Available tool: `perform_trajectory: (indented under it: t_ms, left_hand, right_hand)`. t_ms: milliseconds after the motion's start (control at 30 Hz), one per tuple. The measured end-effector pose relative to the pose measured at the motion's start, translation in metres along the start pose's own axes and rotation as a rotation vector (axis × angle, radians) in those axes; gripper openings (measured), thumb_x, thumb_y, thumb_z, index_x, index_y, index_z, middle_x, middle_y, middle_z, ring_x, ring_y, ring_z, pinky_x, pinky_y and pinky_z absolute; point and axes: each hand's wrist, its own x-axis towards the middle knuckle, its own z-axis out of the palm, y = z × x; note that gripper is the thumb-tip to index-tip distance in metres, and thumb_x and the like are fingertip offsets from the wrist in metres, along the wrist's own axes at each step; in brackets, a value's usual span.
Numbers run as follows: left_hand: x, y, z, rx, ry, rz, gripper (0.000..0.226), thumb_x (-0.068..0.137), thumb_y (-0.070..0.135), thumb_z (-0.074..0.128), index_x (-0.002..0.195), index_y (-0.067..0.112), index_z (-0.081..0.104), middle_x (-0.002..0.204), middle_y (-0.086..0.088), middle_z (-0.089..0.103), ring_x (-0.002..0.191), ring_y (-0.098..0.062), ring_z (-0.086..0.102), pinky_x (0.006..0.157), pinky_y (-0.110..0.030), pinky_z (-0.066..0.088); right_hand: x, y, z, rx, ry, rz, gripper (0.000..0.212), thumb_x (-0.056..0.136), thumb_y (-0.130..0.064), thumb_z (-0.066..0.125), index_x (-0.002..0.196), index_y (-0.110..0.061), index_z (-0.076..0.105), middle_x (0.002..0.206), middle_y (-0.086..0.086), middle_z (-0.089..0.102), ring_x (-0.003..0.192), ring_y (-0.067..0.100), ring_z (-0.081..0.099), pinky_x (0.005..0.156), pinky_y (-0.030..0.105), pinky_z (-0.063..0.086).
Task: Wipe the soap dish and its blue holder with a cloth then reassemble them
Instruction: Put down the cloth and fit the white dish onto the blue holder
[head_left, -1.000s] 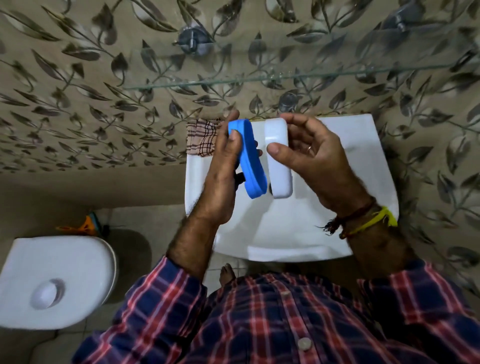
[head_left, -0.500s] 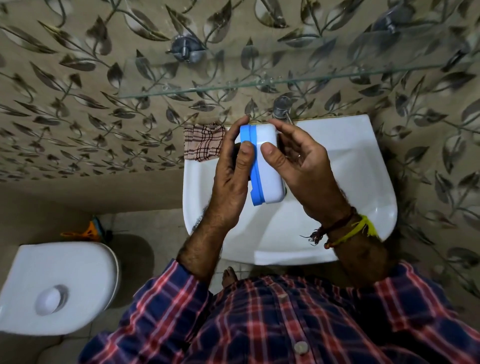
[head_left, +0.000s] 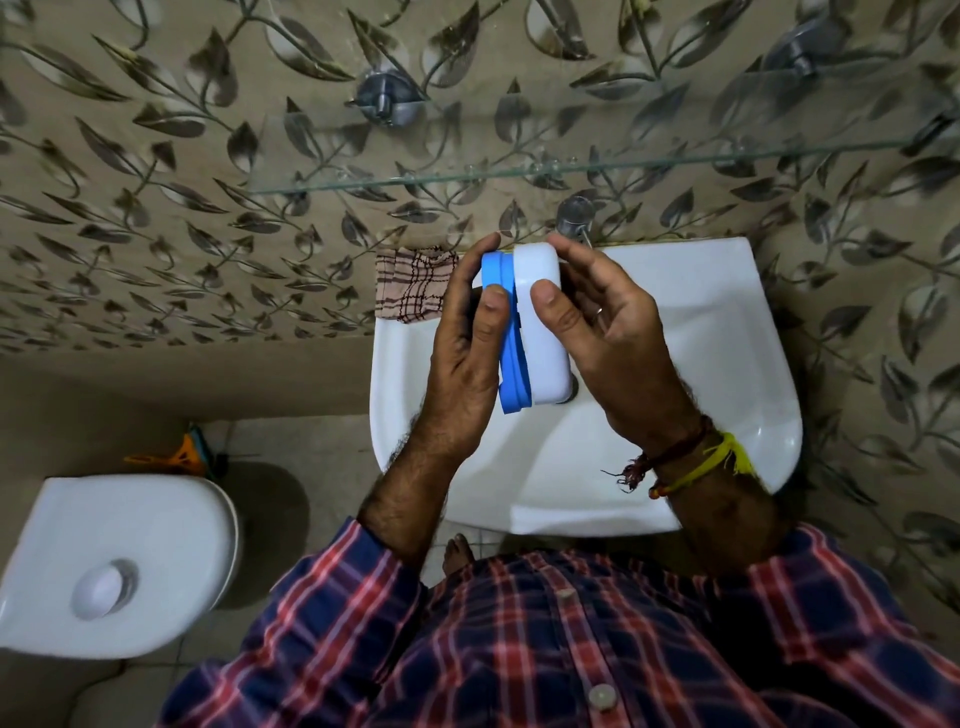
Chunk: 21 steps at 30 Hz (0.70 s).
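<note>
Near the centre of the frame, above the white washbasin (head_left: 727, 364), two bare hands press the white soap dish (head_left: 543, 332) and its blue holder (head_left: 511, 358) together, both parts standing on edge with their long sides running up and down the picture. The left hand (head_left: 467, 358) grasps the blue holder from the left, its thumb lying on the holder's rim and its fingertips curling over the top end. The right hand (head_left: 613, 343) grasps the white dish from the right, thumb pressed flat on the dish's near face, the other fingers wrapped round behind. The dish sits against the holder, touching it along its whole length, with the blue rim showing as a band at the left and below. A checked cloth (head_left: 415, 286) lies bunched on the basin's upper left corner, just beside the left hand and apart from both parts. A metal tap (head_left: 574, 218) shows just above the right fingers. A glass shelf (head_left: 571, 171) crosses the leaf-patterned wall (head_left: 156, 208) in the upper frame. A white toilet cistern (head_left: 119, 561) fills the lower left.
</note>
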Motion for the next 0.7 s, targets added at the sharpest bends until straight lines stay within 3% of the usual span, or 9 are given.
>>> perform_trajectory:
  t_ms: [133, 333, 400, 500, 633, 700]
  left_hand:
    - [0.002, -0.003, -0.001, 0.003, 0.012, -0.003, 0.047, 0.107, 0.030, 0.037, 0.151, 0.012, 0.038, 0.114, 0.023, 0.067, 0.108, -0.008, 0.068, 0.084, -0.026, 0.057]
    - [0.002, 0.000, 0.007, -0.035, 0.071, -0.031, 0.044, 0.106, 0.035, 0.038, 0.146, 0.019, 0.044, 0.116, 0.019, 0.069, 0.105, -0.009, 0.070, 0.078, -0.027, 0.059]
    - [0.004, 0.000, 0.010, -0.022, 0.081, -0.027, 0.043, 0.105, 0.039, 0.038, 0.144, 0.022, 0.045, 0.111, 0.020, 0.070, 0.100, -0.007, 0.071, 0.076, -0.026, 0.059]
    - [0.003, -0.001, 0.014, -0.002, 0.096, -0.035, 0.044, 0.104, 0.040, 0.037, 0.144, 0.024, 0.044, 0.105, 0.025, 0.070, 0.097, -0.003, 0.070, 0.077, -0.024, 0.059]
    - [0.001, -0.005, 0.017, 0.033, 0.103, -0.012, 0.043, 0.106, 0.035, 0.033, 0.146, 0.020, 0.040, 0.111, 0.034, 0.067, 0.102, 0.009, 0.065, 0.080, -0.012, 0.052]
    - [0.001, -0.007, 0.019, 0.025, 0.100, -0.018, 0.050, 0.106, 0.038, 0.033, 0.150, 0.016, 0.038, 0.120, 0.025, 0.066, 0.106, 0.006, 0.065, 0.083, -0.015, 0.053]
  right_hand:
    - [0.000, 0.002, 0.004, -0.024, -0.023, -0.011, 0.049, 0.092, -0.018, 0.066, 0.138, -0.010, 0.051, 0.125, -0.001, 0.064, 0.113, 0.004, 0.063, 0.089, 0.017, 0.052]
    - [-0.001, 0.006, 0.008, -0.055, -0.049, -0.013, 0.052, 0.097, -0.022, 0.060, 0.146, -0.011, 0.044, 0.140, 0.003, 0.056, 0.124, 0.014, 0.059, 0.102, 0.036, 0.052]
    - [-0.003, 0.007, 0.011, -0.074, -0.060, -0.019, 0.053, 0.099, -0.027, 0.053, 0.149, -0.014, 0.039, 0.146, 0.002, 0.050, 0.127, 0.014, 0.056, 0.101, 0.033, 0.053]
    - [-0.007, 0.008, 0.015, -0.094, -0.053, -0.031, 0.057, 0.100, -0.033, 0.046, 0.152, -0.016, 0.033, 0.149, -0.001, 0.045, 0.131, 0.004, 0.049, 0.099, 0.015, 0.047]
    - [-0.008, 0.008, 0.017, -0.143, -0.037, -0.039, 0.060, 0.099, -0.036, 0.039, 0.154, -0.014, 0.029, 0.151, -0.005, 0.041, 0.140, 0.010, 0.040, 0.115, 0.029, 0.038]
    - [-0.009, 0.007, 0.018, -0.163, -0.036, -0.050, 0.060, 0.100, -0.035, 0.037, 0.155, -0.013, 0.027, 0.144, -0.012, 0.042, 0.140, 0.010, 0.039, 0.116, 0.030, 0.037]
